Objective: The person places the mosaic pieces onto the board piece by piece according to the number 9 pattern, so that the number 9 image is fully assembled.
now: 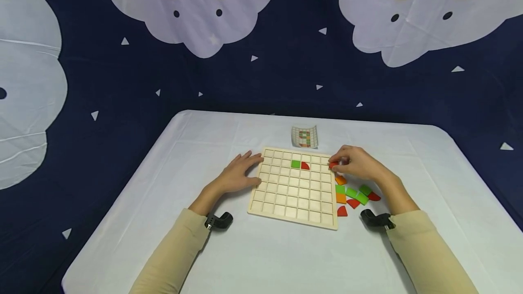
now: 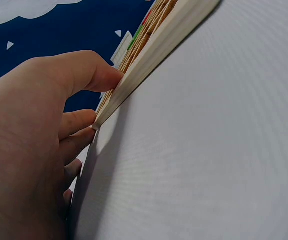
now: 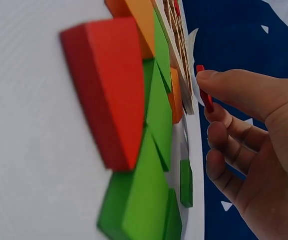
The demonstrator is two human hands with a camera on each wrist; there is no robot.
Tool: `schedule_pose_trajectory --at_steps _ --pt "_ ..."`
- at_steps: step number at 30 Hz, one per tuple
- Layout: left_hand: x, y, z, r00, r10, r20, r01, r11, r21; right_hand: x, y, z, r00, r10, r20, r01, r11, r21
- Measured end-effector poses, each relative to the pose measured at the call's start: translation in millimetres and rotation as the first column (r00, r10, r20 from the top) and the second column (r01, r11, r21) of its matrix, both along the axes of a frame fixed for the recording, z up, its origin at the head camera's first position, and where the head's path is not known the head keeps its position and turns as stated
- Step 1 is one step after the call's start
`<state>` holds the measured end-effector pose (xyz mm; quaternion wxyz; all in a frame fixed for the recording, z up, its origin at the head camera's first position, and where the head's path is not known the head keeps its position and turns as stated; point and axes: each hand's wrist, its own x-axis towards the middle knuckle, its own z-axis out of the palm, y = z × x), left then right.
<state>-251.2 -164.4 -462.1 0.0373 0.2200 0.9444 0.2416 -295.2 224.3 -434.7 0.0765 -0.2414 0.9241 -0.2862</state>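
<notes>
A square wooden grid board (image 1: 292, 189) lies on the white table. My left hand (image 1: 239, 173) touches its left edge, thumb and fingertips spread along the rim; the left wrist view shows the thumb (image 2: 106, 79) against the wooden side. Between thumb and fingers, my right hand (image 1: 357, 162) pinches a small red piece (image 3: 204, 90), held just above the board's right edge. Its full outline is partly covered by the fingers. On the grid, a green square tile (image 1: 296, 164) sits beside a red quarter-circle tile (image 1: 305, 165).
Right of the board lie several loose tiles: green squares (image 1: 351, 192), orange ones (image 1: 341, 198) and red quarter-circles (image 1: 342, 211). A curled pattern card (image 1: 304, 137) lies behind the board, showing a coloured grid. A dark blue cloth (image 1: 286, 90) with clouds hangs beyond the table.
</notes>
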Motion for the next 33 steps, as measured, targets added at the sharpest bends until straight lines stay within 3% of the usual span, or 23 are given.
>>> schedule_pose_trajectory --at_steps 14,33 --pt "-0.3 -0.9 -6.3 1.0 0.001 -0.017 -0.001 1.0 0.018 -1.8 -11.3 -3.7 1.0 0.02 -0.002 -0.02 0.999 -0.046" --pt "-1.8 -0.9 -4.2 1.0 0.001 -0.015 -0.001 1.0 0.009 -6.7 -23.6 -5.4 1.0 0.016 0.018 -0.015 0.998 -0.063"
